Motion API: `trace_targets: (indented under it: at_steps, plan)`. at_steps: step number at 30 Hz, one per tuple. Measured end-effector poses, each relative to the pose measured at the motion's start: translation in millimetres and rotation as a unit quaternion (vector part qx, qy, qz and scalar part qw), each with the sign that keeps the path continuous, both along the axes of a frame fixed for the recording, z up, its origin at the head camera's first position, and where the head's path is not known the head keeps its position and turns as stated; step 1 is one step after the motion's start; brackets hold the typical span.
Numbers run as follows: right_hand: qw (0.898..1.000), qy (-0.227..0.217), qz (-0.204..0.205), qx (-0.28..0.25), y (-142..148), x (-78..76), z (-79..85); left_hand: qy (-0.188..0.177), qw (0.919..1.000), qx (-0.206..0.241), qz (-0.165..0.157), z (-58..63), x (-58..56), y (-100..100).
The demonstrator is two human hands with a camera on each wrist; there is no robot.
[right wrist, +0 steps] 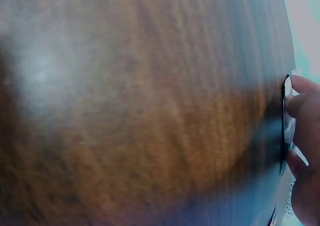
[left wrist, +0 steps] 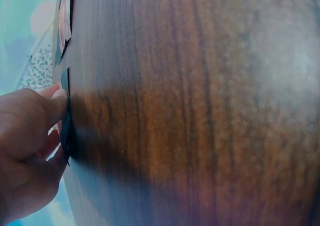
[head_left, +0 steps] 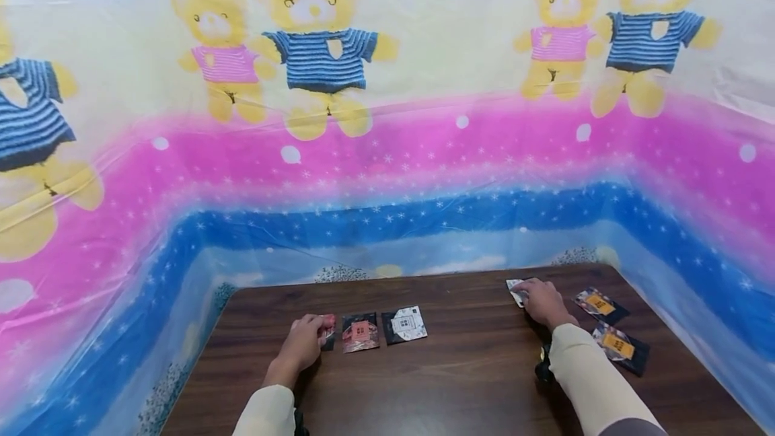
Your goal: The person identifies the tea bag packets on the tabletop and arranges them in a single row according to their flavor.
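Bare left hand – thumb and fingers bent in a pinch, ahead of the cream-sleeved left forearm. Bare right hand – likewise pinching, back upward, reaching farther forward; the cream-sleeved right forearm angles inward.

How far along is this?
Perhaps done: red-labelled packet and white-labelled packet, lying side by side untouched. In hand: left hand pinches a reddish packet, right hand a pale packet. Possibly left: two skewed orange-labelled packets, untouched.
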State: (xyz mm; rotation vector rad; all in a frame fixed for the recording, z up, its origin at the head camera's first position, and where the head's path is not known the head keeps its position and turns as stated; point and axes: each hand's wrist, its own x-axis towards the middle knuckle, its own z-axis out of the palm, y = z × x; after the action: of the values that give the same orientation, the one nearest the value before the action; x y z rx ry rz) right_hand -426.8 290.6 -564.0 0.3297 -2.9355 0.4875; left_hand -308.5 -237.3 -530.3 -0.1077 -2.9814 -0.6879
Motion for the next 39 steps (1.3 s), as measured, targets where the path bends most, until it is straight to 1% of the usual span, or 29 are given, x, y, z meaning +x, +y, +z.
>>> trace_targets:
  at_steps: [3, 7, 10, 13, 20, 29, 39]
  plan:
    - [1.000, -0.005, -0.013, -0.003, 2.7, 1.6, 0.0, -0.005, 0.9999, 0.010, 0.001, -1.8, -1.2, 1.8]
    - [1.000, -0.011, -0.028, -0.009, 7.6, 2.8, -0.9, -0.001, 0.9999, 0.016, -0.007, -3.3, -2.1, 3.8]
    - [0.999, -0.019, -0.030, -0.015, 9.1, 2.2, -1.4, 0.008, 0.9998, -0.001, -0.015, -2.6, -3.3, 3.5]
    - [0.999, -0.020, -0.029, -0.020, 8.2, 1.0, -0.8, 0.007, 0.9998, -0.012, -0.017, -2.0, -5.6, 2.2]
    - [1.000, -0.010, -0.021, -0.010, 5.7, 2.4, -1.2, -0.005, 0.9998, -0.016, -0.013, -1.9, -7.2, 1.4]
    - [1.000, -0.026, -0.007, 0.006, 2.1, 12.1, -0.7, 0.003, 0.9997, -0.021, -0.009, -4.5, -5.3, 3.1]
    - [1.000, -0.013, 0.021, 0.014, -8.7, 16.5, -1.4, 0.003, 0.9999, -0.013, -0.007, -4.3, -5.6, -0.9]
